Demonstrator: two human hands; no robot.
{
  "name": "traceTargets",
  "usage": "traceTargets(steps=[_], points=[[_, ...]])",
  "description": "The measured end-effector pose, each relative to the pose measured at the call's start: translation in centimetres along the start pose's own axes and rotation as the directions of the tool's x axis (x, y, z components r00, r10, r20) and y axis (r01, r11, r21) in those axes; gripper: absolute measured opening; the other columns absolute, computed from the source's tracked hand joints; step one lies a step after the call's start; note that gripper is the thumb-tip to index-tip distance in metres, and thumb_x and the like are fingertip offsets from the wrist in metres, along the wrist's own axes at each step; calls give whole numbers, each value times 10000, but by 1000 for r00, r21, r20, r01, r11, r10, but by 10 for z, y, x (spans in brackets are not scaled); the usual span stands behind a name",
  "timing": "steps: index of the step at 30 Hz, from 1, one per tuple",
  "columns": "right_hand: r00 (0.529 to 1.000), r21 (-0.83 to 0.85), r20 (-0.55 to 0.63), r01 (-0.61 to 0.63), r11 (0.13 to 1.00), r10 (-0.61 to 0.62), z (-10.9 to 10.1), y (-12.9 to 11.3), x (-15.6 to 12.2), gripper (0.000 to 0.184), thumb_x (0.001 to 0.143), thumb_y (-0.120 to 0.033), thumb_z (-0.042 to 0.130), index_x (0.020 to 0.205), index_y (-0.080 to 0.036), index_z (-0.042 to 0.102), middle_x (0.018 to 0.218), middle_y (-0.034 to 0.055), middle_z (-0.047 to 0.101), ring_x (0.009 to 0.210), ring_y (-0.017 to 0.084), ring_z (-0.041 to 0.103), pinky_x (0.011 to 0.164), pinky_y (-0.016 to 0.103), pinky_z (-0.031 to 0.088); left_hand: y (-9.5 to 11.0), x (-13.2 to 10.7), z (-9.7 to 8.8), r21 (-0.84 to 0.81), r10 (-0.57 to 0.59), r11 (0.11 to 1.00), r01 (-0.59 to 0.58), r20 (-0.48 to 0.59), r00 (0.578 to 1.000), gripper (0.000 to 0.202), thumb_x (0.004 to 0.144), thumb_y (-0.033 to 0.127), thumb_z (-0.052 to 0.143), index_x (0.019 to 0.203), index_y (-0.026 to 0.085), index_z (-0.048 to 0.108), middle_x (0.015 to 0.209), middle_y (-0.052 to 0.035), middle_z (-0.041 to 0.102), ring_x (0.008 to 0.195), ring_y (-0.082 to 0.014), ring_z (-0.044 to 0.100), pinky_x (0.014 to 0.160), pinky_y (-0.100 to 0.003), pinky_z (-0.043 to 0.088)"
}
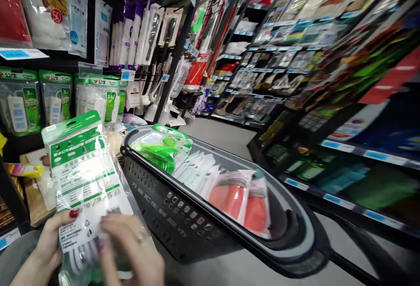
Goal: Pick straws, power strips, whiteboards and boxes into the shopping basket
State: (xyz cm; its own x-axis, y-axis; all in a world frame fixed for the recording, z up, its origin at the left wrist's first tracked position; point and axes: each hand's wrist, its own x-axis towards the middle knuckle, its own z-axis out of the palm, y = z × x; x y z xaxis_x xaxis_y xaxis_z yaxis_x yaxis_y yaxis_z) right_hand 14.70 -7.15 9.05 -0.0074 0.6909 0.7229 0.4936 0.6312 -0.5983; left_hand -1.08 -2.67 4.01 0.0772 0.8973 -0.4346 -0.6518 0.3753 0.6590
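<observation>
At the lower left, a packaged power strip point(88, 168) is held upright and slightly tilted. Its printed white-and-green side faces me, and a coiled white cord shows through the clear lower part. My left hand point(49, 242) grips its lower left edge, thumb on the front; the other fingers are mostly hidden behind it. In front of the lower right part is my right hand point(134, 244), with bent fingertips at the printed surface. Motion blurs these fingers, so their hold is unclear. Beside the package stands a dark shopping basket point(183, 216).
The basket holds green packages point(160, 146), several white packets point(197, 168) and red packs point(234, 192). Similar power strips point(22, 102) hang on the left shelf below bagged gloves point(44, 10). Blurred shelves point(361, 159) line the right side, with grey floor point(219, 133) between.
</observation>
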Motion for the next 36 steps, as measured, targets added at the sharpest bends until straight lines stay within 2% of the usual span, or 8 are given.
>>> traceTargets(steps=[2,3,6,8,9,13,23,36], points=[[981,-75,-88,-180,981,174,-14,18,8,142,767,-212,567,906,-214,597,889,61,629,845,197,587,716,316,499,6,-2,4,-86,-40,995,42,32,999,278,405,206,741,671,133,712,799,-90,727,955,-383,625,886,-472,491],[956,-69,-50,-293,954,290,-19,27,11,223,751,-266,600,966,-208,589,938,77,624,870,214,582,724,332,498,7,-4,6,-105,-46,993,53,70,996,266,435,183,731,696,133,719,818,-84,727,958,-369,628,884,-458,495],[772,182,379,-602,777,510,-25,50,18,422,718,-352,640,1090,-175,551,1057,106,627,953,244,592,824,378,494,7,-11,10,-109,-51,992,69,155,987,333,518,149,703,849,118,726,887,-84,724,986,-344,623,890,-432,494],[650,357,626,-730,584,430,-23,58,21,431,727,-360,648,1092,-150,560,1081,113,637,983,247,599,892,398,470,6,-13,12,-65,-66,995,80,200,978,447,537,128,695,983,105,698,929,-92,718,1011,-338,612,904,-421,485],[622,409,683,-760,505,382,-21,60,23,437,727,-356,659,1097,-142,566,1099,117,636,999,250,597,915,407,458,6,-13,12,-41,-70,996,82,223,972,508,546,120,692,1053,106,672,954,-92,714,1023,-331,606,915,-414,477],[606,480,725,-785,393,326,-18,64,24,458,727,-296,689,1140,-140,566,1150,124,624,1034,246,592,951,423,437,5,-11,12,15,-82,997,81,302,950,622,572,98,685,1187,123,594,1026,-82,697,1039,-305,602,948,-392,450],[598,477,744,-788,389,299,-24,64,22,494,663,-236,742,1126,-152,591,1161,99,627,1089,257,568,996,426,403,6,-15,9,46,-101,995,90,375,921,779,556,104,710,1301,181,495,1050,-70,690,1025,-306,611,932,-400,457],[604,475,733,-783,401,312,-23,62,24,494,658,-223,742,1123,-150,591,1174,104,620,1095,261,564,1010,448,386,8,-17,12,84,-93,994,64,411,907,762,561,131,696,1296,185,500,1069,-54,685,1072,-281,586,960,-347,434]])
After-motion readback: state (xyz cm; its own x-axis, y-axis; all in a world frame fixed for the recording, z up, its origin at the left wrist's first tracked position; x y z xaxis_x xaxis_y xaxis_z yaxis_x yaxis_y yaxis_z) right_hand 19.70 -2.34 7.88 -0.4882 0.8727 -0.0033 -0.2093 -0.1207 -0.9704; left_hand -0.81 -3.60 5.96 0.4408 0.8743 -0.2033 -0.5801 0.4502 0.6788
